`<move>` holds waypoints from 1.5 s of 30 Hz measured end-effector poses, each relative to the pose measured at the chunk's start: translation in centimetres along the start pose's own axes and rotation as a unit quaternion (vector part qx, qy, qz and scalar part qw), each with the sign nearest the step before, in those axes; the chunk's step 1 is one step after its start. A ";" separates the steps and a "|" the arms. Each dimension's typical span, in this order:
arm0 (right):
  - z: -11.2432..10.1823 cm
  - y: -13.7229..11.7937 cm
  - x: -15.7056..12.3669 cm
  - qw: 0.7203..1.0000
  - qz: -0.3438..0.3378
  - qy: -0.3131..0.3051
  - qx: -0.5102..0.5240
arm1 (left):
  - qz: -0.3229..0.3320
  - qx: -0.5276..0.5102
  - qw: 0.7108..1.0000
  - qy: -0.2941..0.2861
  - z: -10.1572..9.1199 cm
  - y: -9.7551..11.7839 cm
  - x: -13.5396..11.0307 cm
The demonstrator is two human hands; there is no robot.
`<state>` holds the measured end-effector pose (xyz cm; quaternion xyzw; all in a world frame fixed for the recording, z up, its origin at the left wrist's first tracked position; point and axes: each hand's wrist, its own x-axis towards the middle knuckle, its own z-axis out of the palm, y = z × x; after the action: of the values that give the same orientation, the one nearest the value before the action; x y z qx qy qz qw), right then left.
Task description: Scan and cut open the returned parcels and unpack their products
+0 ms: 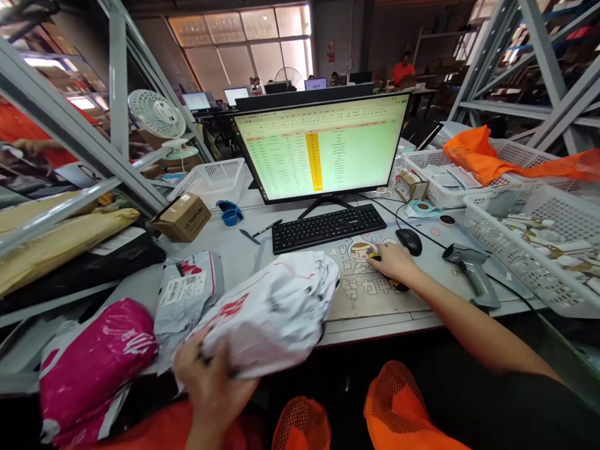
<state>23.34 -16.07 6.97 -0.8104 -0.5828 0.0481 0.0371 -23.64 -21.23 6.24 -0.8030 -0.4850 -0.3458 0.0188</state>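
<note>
My left hand (213, 375) is closed on the near left end of a white plastic mailer bag (276, 312) with red print, held tilted above the desk's front edge. My right hand (396, 262) rests on the printed desk mat (356, 306), its fingers curled over a yellow-and-black tool (400, 287), mostly hidden beneath the hand. Just beyond it lies a black mouse (409, 241), and the black keyboard (328, 228) is further left. A grey mailer bag (187, 290) and a pink mailer bag (100, 362) lie left of the white one.
A monitor (281, 156) showing a spreadsheet stands behind the keyboard. A barcode scanner (473, 275) and a white basket (529, 269) of small items sit at right. A cardboard box (182, 217), blue tape dispenser (229, 212) and fan (159, 115) are at left.
</note>
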 end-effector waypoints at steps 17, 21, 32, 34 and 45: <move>-3.6 -1.1 -17.0 0.912 -0.357 0.085 0.183 | -0.040 -0.257 0.965 -0.010 2.4 3.1 2.1; -3.8 -6.4 -16.9 0.877 -0.461 0.072 0.117 | -0.056 -0.255 0.961 0.087 4.3 6.4 1.4; -5.6 0.0 -12.9 0.950 -0.289 0.119 0.012 | 0.015 -0.212 0.967 0.142 4.9 7.7 0.1; -5.9 6.4 -10.8 0.981 -0.096 0.164 -0.029 | 0.023 -0.194 0.974 0.116 3.9 7.7 0.3; 1.8 0.9 -12.7 0.928 -0.158 0.289 0.175 | 0.025 -0.195 0.921 -0.336 2.2 9.4 9.6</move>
<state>20.00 -28.38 5.53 -0.6673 -0.6497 -0.0936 0.3519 -12.20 -18.02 12.96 -0.8718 -0.3652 -0.1430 -0.2937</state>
